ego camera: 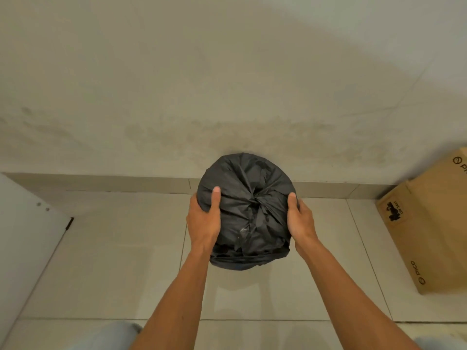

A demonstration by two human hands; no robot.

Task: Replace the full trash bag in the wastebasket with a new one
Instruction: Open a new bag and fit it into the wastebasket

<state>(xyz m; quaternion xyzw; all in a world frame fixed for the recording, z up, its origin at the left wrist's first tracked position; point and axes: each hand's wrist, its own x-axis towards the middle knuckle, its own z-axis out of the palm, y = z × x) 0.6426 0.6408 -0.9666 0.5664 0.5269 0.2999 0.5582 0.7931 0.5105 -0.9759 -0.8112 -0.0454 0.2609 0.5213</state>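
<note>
Bag (246,210), black and knotted shut, sits by the wall on the tiled floor (113,261), left hand (203,219) and right hand (302,219) clasping its sides. Thin plastic could tear or slip if lifted by squeeze alone. Box (429,231) stands right.

Black trash bag (246,210), full, knotted on top, near wall; wastebasket possibly hidden beneath.
</note>
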